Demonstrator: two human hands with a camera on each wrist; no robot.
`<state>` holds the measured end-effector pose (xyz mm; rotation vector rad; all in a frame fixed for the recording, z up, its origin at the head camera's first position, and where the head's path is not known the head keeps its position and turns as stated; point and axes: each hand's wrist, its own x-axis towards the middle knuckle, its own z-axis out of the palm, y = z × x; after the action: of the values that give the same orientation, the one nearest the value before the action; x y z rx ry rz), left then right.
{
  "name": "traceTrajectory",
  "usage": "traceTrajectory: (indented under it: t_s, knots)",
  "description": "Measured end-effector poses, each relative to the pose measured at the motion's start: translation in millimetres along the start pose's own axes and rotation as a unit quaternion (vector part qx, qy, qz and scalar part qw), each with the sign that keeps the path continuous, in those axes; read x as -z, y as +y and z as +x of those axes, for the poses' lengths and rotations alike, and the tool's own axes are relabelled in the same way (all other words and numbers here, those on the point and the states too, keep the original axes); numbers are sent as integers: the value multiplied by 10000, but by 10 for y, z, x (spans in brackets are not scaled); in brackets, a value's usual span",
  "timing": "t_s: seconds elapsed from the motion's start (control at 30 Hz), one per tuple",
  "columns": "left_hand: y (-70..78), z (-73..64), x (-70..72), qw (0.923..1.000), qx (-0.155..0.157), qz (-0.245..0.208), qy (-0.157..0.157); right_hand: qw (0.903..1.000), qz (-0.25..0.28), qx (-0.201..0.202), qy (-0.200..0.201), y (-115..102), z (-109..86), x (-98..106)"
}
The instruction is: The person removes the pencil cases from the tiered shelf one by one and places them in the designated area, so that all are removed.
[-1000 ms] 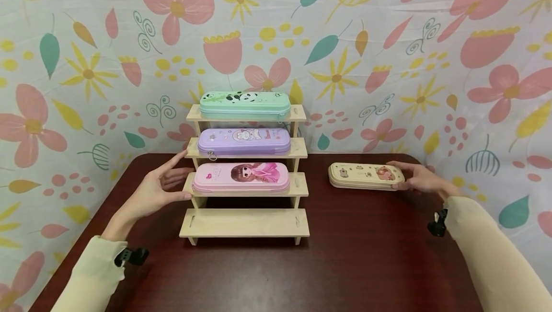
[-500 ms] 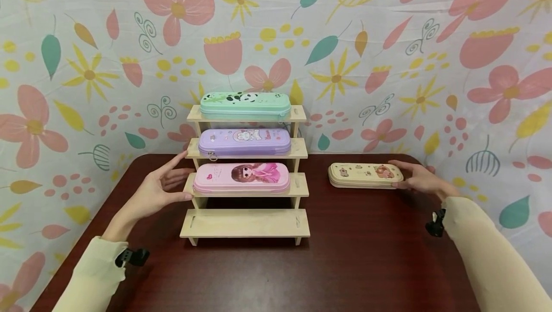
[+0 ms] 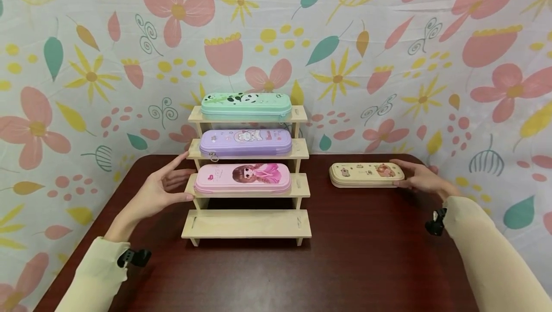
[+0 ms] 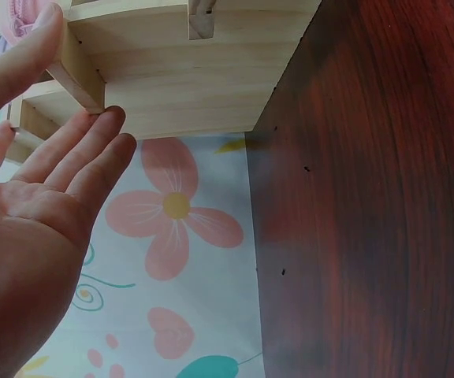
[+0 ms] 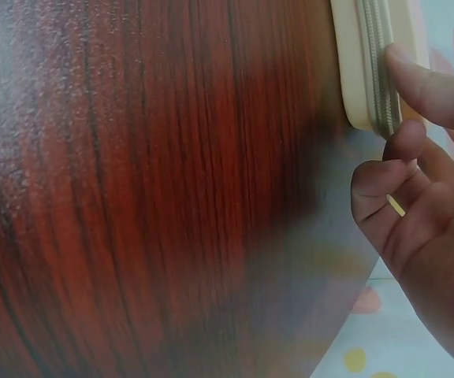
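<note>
My left hand (image 3: 155,192) stands at the left side of a stepped wooden rack (image 3: 246,223); its thumb and index fingertip touch the shelf ends. In the left wrist view, the fingers (image 4: 73,161) reach fairly straight toward the rack's side. On the top shelf lies a mint pencil case (image 3: 246,106) with pandas. Below it come a purple pencil case (image 3: 246,142) and a pink one (image 3: 243,178) with a doll picture. Right of the rack, my right hand (image 3: 418,178) pinches the right end of a cream pencil case (image 3: 366,174), whose zipper side shows in the right wrist view.
All of this stands on a dark red-brown wooden table (image 3: 345,254). Close behind and around it hangs a white cloth (image 3: 388,39) with flowers and leaves. The lowest rack shelf bears no case. Bare tabletop lies between the rack and the cream case.
The cream pencil case has straightened very slightly, its right end shifting back a little with my right hand. My left hand stays at the rack. The head view has drifted a touch.
</note>
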<state>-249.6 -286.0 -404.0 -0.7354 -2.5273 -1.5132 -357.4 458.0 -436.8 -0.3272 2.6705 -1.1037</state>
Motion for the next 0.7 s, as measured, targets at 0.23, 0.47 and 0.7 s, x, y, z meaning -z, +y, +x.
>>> traceTrajectory:
  t_s: [0.23,0.47,0.7]
  knots:
    - [4,-3,-4,10000,-25,-24,9,9999,48,-142,40,-11,-47,-16]
    - [3,-9,-2,10000,-1,-54,-3,9999,85,-75,105,3,-61,-38]
    - [1,-13,1,10000,2,-51,11,9998,3,-93,147,10,-71,-27]
